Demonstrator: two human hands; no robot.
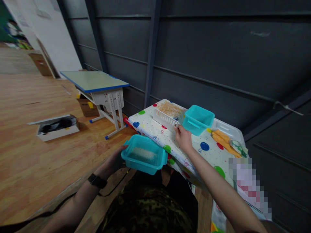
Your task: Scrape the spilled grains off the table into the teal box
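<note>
My left hand [116, 160] grips the left side of a teal plastic tub [144, 154] holding pale grains, kept in the air over my lap beside the table's near edge. My right hand [182, 137] reaches onto the table with its fingers pinched at the near corner of a white slotted basket [165, 119] filled with tan grains. A second teal tub [198, 119] stands just right of the basket, close to my right fingers; whether they touch it I cannot tell.
The small table [155, 131] has a balloon-print cloth. Yellow and patterned cloths [227, 141] lie at its right. A dark panelled wall stands close behind. A blue-edged desk [96, 81] and an open white box [57, 127] are on the wooden floor to the left.
</note>
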